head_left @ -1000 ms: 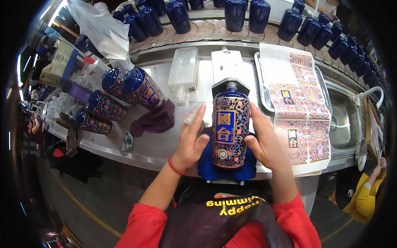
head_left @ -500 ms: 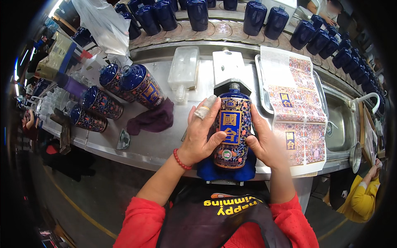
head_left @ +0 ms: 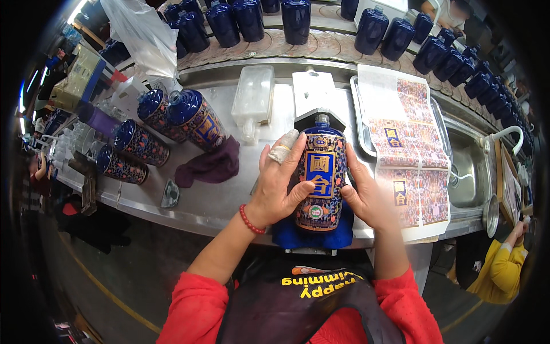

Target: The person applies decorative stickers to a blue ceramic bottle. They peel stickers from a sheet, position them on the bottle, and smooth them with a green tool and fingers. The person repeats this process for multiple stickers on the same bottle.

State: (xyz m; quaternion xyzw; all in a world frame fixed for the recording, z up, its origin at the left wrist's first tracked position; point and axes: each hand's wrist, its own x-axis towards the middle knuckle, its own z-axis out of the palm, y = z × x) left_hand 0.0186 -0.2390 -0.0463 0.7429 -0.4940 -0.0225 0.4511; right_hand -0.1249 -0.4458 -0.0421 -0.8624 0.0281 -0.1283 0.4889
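A dark blue glass bottle (head_left: 322,210) with an ornate floral and gold-lettered decal lies in front of me on a blue cloth (head_left: 281,235), its neck pointing away. My left hand (head_left: 275,189), with finger wraps and a red bead bracelet, presses on its left side, thumb over the front. On the other side my right hand (head_left: 369,200) lies along the bottle, thumb near the decal's edge. A dark angled rest (head_left: 337,121) is behind the bottle's neck. Right of it, printed decal sheets (head_left: 407,123) lie over a metal tray (head_left: 356,94).
Several decorated bottles (head_left: 197,117) stand at left beside a purple cloth (head_left: 209,163). A clear empty bottle (head_left: 252,100) lies behind my left hand. Plain blue bottles (head_left: 296,23) ride a conveyor (head_left: 329,46) at the back. At right are a sink (head_left: 465,186) and a person in yellow (head_left: 501,269).
The plain blue bottles on the conveyor have moved to the right. My hands stay on the decorated bottle, almost unmoved.
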